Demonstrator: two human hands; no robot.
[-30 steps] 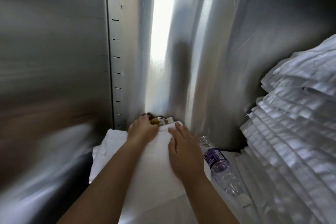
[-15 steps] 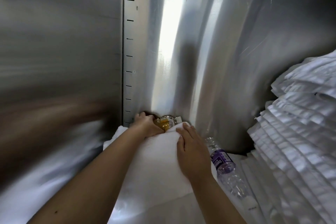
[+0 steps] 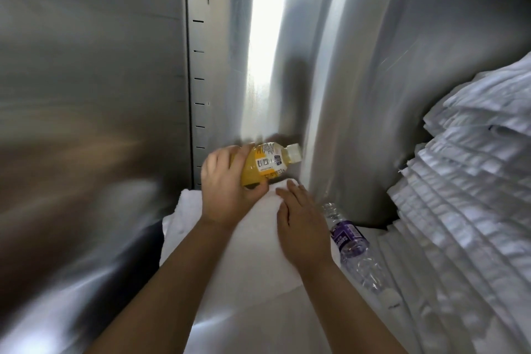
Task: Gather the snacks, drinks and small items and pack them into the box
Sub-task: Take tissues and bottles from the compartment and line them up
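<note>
My left hand [image 3: 227, 195] grips a small bottle of yellow juice [image 3: 265, 165] with a white cap, held tilted above the far end of a folded white towel [image 3: 253, 253]. My right hand [image 3: 301, 224] lies flat on that towel, fingers together, holding nothing. A clear water bottle [image 3: 353, 247] with a purple label lies on its side just right of my right hand. No box is in view.
Steel walls [image 3: 86, 66] close in on the left and behind, with a slotted shelf rail [image 3: 198, 80] in the corner. A tall stack of folded white cloths [image 3: 465, 195] fills the right side.
My left hand reached behind the towel, closed on the juice bottle and lifted it up into view. My right hand stayed pressed on the towel.
</note>
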